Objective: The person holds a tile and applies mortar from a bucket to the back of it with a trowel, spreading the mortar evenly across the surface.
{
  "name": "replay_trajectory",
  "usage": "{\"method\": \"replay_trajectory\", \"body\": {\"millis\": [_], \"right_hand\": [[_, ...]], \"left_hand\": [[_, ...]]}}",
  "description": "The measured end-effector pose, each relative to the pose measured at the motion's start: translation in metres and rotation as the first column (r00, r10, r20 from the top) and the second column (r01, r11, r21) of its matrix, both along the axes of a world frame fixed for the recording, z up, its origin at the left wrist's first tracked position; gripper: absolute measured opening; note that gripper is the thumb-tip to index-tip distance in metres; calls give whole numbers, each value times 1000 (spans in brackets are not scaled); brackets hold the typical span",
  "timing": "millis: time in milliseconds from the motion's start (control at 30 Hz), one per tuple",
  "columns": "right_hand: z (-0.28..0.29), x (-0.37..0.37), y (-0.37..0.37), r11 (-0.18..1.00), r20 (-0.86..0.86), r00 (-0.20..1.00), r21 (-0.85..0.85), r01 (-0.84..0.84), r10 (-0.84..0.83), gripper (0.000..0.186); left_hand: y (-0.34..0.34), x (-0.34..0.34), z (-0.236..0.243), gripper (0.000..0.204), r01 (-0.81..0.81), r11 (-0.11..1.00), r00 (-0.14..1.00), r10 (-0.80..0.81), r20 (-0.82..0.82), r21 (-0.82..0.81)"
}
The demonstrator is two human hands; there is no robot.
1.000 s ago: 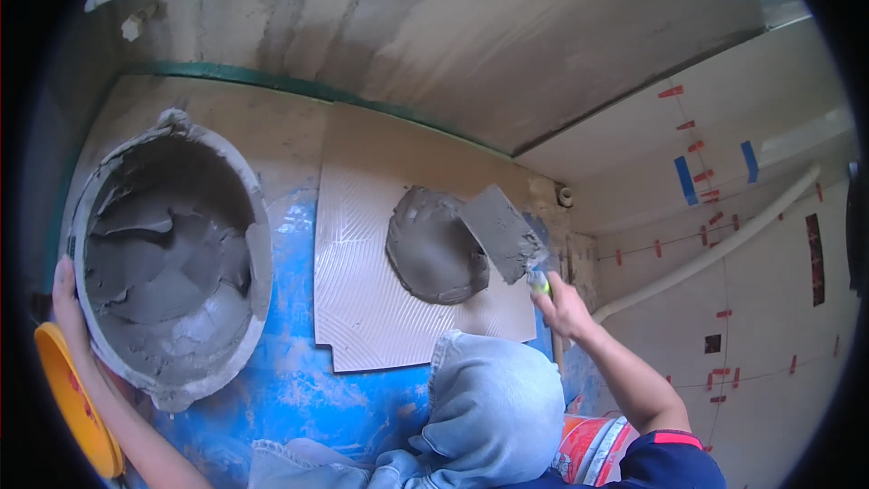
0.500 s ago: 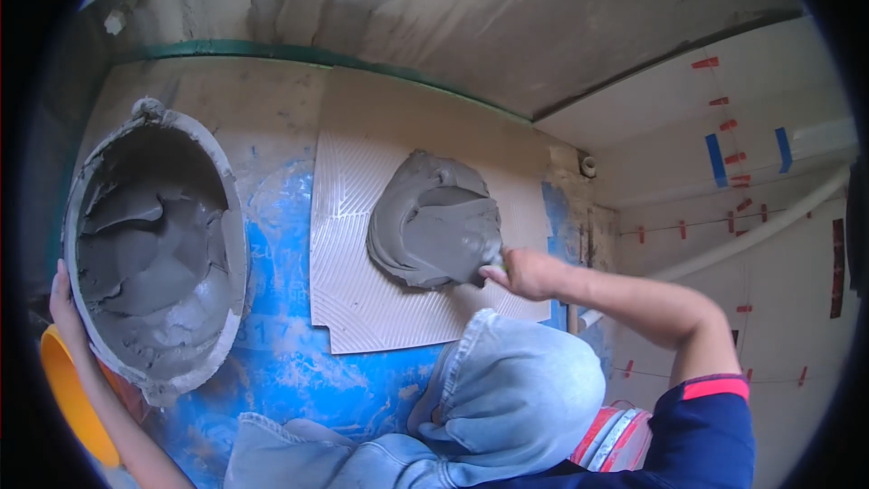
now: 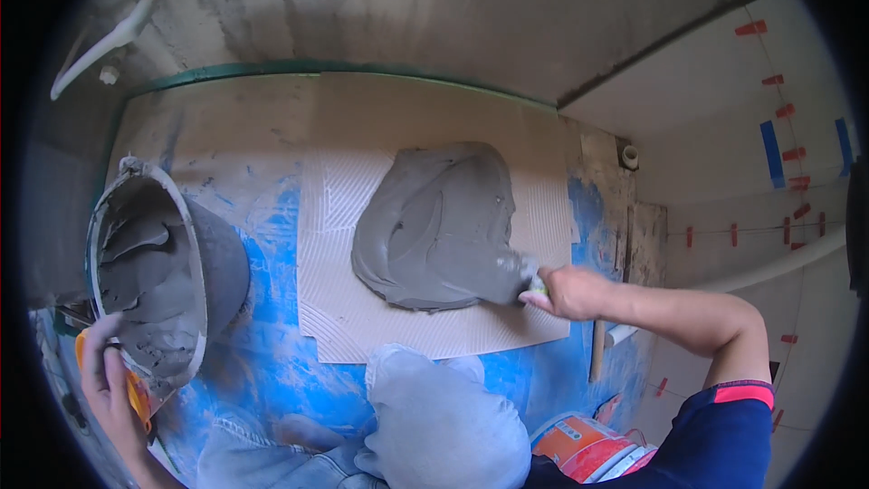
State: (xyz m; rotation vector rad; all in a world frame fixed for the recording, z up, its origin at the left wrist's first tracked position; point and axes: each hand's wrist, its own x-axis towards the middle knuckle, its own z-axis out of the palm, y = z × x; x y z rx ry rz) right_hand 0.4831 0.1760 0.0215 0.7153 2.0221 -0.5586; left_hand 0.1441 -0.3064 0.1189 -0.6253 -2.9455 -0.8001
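Note:
My right hand point(image 3: 572, 292) is closed round the handle of a trowel, its blade point(image 3: 518, 277) smeared with grey mortar. The blade presses at the lower right edge of a thick mound of mortar point(image 3: 434, 226). That mound lies on the ridged back of a large beige tile point(image 3: 339, 326). On the left, my left hand point(image 3: 109, 389) is at the near rim of a mortar-crusted bucket point(image 3: 224, 254), its fingers apart. Grey mortar point(image 3: 154, 272) fills much of the bucket's inside.
A yellow-orange object point(image 3: 138, 398) sits beside my left hand. The blue-stained floor point(image 3: 272, 389) surrounds the tile. An orange-and-white pail point(image 3: 579, 444) stands near my right elbow. Walls rise at the back and right; red clips point(image 3: 794, 154) and a pale pipe point(image 3: 778, 267) are at the right.
The bucket has gone from tilted toward me to more upright, showing its outer side. My left hand has shifted along its rim. The mortar mound is spread wider and smoother under the trowel.

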Motion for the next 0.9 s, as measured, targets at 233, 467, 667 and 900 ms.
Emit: {"method": "replay_trajectory", "body": {"millis": [233,467,667,900], "right_hand": [[-22,34,61,886,-224,963,463,-31,151,57],[7,66,13,265,-105,243,-404,876,-964,51],[-73,30,-2,-426,318,-285,-711,559,-904,48],[-78,-78,-36,-343,479,26,-664,665,-877,52]], "left_hand": [[140,44,-79,38,546,751,171,-534,828,372],[124,44,-247,50,384,906,917,-353,183,-178],[129,52,-332,57,298,952,775,-286,563,74],[133,44,-328,50,301,938,724,-341,600,170]]}}
